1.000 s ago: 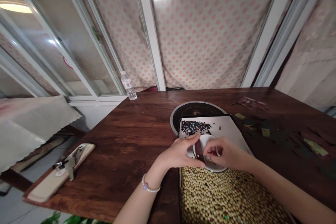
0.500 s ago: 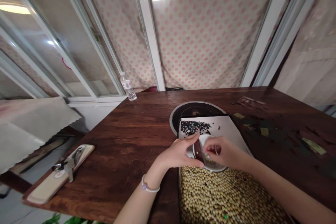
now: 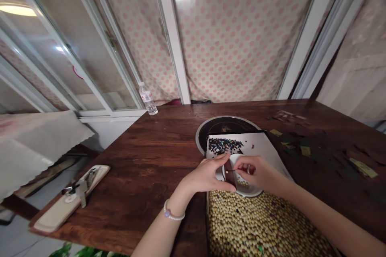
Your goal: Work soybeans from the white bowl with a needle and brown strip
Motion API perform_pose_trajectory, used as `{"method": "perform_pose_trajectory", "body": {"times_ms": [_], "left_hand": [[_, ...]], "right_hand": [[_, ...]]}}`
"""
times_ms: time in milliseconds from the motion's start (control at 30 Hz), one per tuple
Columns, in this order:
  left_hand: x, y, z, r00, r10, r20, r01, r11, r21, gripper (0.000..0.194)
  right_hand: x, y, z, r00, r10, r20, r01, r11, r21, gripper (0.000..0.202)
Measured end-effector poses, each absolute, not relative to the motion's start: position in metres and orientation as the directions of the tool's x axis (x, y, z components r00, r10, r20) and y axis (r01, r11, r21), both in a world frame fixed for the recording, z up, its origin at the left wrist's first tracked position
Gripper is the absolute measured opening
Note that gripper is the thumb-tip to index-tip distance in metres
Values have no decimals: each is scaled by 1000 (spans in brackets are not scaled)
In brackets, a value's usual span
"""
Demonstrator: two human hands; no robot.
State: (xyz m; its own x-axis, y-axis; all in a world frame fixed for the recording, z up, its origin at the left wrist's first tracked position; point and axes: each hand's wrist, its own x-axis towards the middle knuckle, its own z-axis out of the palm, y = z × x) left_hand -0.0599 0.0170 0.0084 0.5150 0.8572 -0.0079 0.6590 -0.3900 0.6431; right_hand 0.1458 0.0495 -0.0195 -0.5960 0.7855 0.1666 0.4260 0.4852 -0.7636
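Observation:
My left hand (image 3: 203, 174) is closed on a dark reddish-brown flat piece (image 3: 229, 176), thumb and fingers at its two ends. The piece lies over a white round dish (image 3: 251, 192) with several pale beads (image 3: 242, 182) in it. My right hand (image 3: 256, 170) pinches a thin dark needle-like stick (image 3: 231, 170). One pale round bead (image 3: 227, 172) is at the stick's tip, against the brown piece; whether the stick goes through it I cannot tell. Under the dish is a black-rimmed tray (image 3: 268, 144), its near part covered with gold-coloured beads (image 3: 256, 225).
Small dark beads (image 3: 224, 144) lie at the tray's far left. Behind is a round black plate (image 3: 223, 123). Dark scraps and yellowish pieces (image 3: 363, 168) are strewn at right. A water bottle (image 3: 147, 99) stands at the back; a wooden board (image 3: 57, 213) with a metal tool lies left.
My right fingers have shifted slightly, and the thin stick now shows reaching to the bead on the brown piece. My left hand keeps its hold.

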Motion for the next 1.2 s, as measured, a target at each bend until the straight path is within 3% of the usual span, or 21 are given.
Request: {"method": "perform_pose_trajectory", "body": {"times_ms": [800,1200], "left_hand": [[-60,17,8,524,852,2,635,-392,665,97],[-59,16,10,514,858,-23,657,-376,654,99]], "right_hand": [[151,52,-16,-489,852,188,325,377,-867,10],[151,51,-17,-595,791,138,365,420,-831,17]]}}
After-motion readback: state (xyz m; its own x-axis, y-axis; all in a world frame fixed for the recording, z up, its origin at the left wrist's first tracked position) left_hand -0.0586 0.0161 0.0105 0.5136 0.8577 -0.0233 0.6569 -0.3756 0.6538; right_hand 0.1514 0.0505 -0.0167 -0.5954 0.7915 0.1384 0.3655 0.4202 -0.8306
